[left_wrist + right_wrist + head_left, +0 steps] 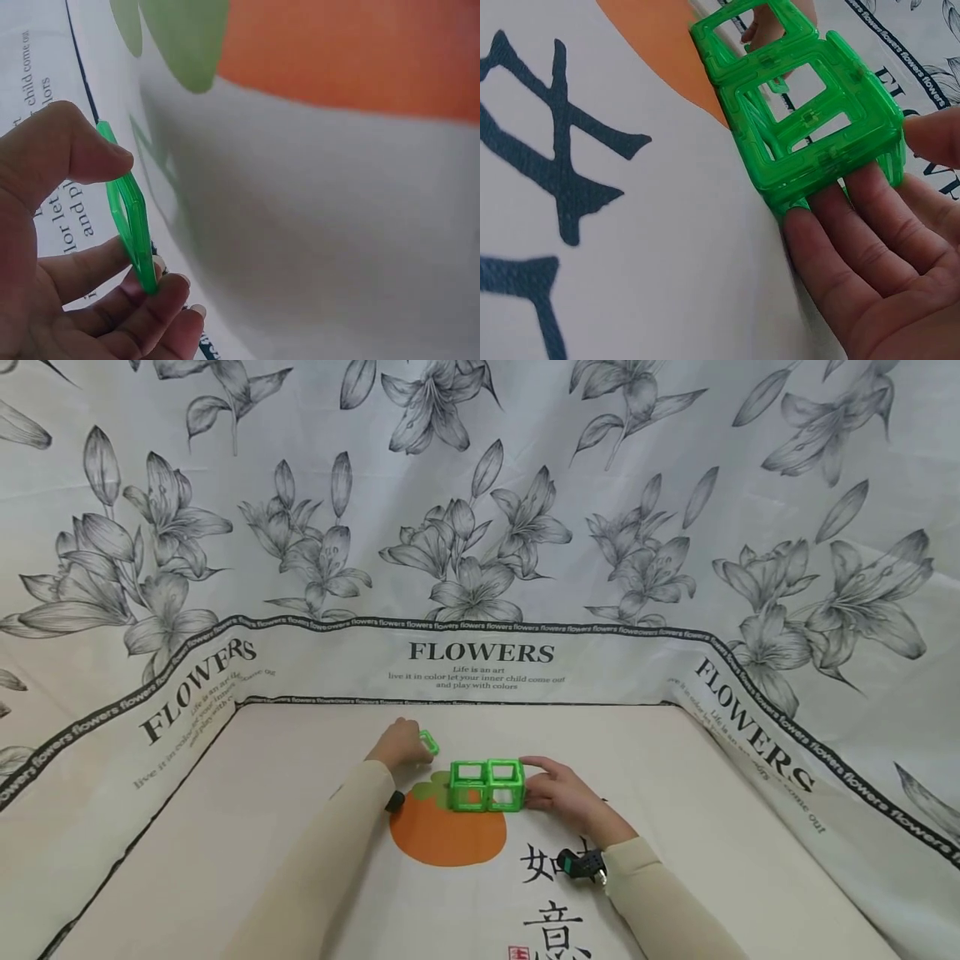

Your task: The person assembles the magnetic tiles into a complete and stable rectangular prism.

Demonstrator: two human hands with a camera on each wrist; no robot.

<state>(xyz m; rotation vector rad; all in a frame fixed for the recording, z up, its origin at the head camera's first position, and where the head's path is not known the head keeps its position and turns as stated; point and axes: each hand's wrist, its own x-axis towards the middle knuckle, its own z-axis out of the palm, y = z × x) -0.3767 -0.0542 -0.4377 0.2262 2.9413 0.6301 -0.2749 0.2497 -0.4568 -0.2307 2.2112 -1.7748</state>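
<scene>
Two joined cubes of green see-through magnetic tiles (489, 786), open-framed, stand side by side on the printed cloth. My right hand (558, 789) holds their right end; in the right wrist view the thumb is at one corner and several fingertips (802, 225) press against the end face. To the left and farther back, my left hand (399, 745) pinches a single green magnetic tile (141, 225) between thumb and fingers. That tile is seen nearly edge-on in the left wrist view, apart from the cubes, with its shadow on the cloth.
Under and in front of the cubes lies a printed orange fruit (448, 839) with green leaves. Black brush characters (555, 927) are printed nearer to me. A flower-patterned curtain (480, 664) encloses the back and both sides of the table.
</scene>
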